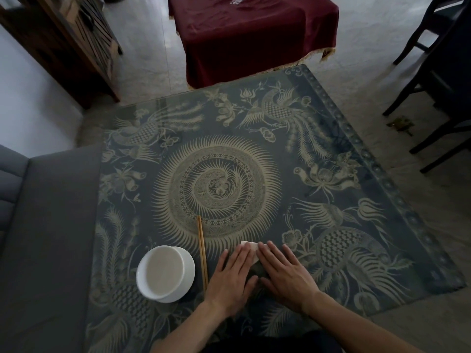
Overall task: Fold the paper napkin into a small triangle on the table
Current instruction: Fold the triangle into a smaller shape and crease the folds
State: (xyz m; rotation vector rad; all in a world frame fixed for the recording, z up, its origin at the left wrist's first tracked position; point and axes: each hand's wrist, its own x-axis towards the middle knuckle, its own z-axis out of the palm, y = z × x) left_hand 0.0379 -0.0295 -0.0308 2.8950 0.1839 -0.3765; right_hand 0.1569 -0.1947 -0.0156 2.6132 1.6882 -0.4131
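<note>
While the white napkin (pixel 251 248) lies mostly hidden at the counter's (pixel 331 174) near edge, I see my left hand (pixel 233 276) and right hand (pixel 285 273) pressed flat on it, fingers extended, with chopsticks (pixel 201 250) and a white bowl (pixel 165 273) to their left.

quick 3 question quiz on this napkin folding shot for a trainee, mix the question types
1. True or false: both hands lie flat on the napkin.
2. Which lies between the white bowl and the left hand? A) spoon B) chopsticks C) cup
3. Fill in: the visible part of the napkin shows between and beyond the ____ of the two hands.

Key
1. True: left hand and right hand press palms down on it.
2. B
3. fingers
</note>
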